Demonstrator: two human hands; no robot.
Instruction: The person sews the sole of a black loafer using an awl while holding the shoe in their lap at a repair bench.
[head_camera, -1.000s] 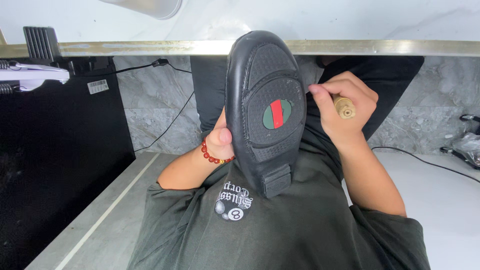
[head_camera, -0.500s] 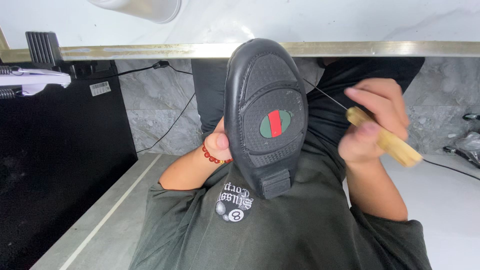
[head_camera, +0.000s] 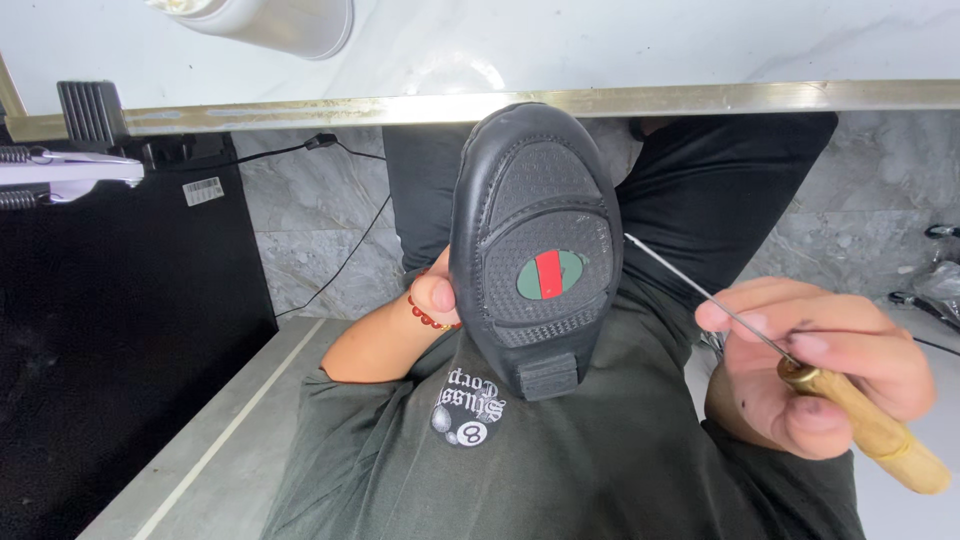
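— Where do we stand with the shoe (head_camera: 535, 250)?

— We hold it sole up against our chest, toe pointing away toward the table edge (head_camera: 700, 98). Our left hand (head_camera: 437, 296) is tucked behind it, wrist with the red bead bracelet (head_camera: 428, 316) showing; we take it that the hand grips the shoe from inside or behind, though the fingers themselves are hidden.

— And the right hand (head_camera: 815, 365)?

— Clenched around the wooden handle of an awl (head_camera: 800, 372), thumb and forefinger pinching near the brass collar. The thin metal shaft points up and left, its tip just beside the sole's right edge.

— So the step in hand looks like stitching or piercing along the sole's rim?

— That is our judgement. The next move calls for a steady shoe and the tip set squarely into the seam, pushed without slipping toward the left hand.
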